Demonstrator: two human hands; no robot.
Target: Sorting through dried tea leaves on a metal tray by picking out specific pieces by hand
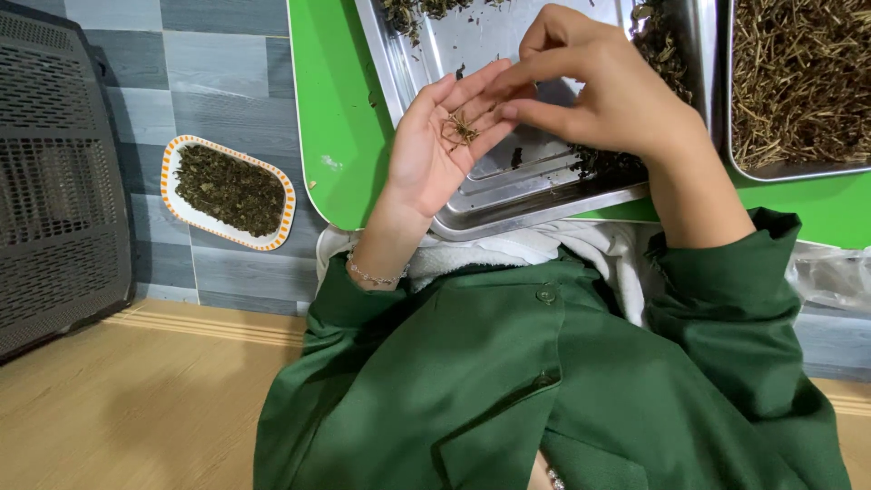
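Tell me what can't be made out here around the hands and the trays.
Head view only:
- Right hand: covers part of the steel tray and the dark leaves there.
- Stems on the left hand: too small to count.
- Tray of dry stalks: cut by the top and right edges.

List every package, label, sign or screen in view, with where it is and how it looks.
No labels, signs or screens show. The nearest to packaging:
Clear plastic bag: at the right edge, crumpled below the green board.
Oval dish: on the grey floor at left, white with an orange-checked rim, holding dark dried leaves.
Steel tray: on the green board, under the left hand and right hand.
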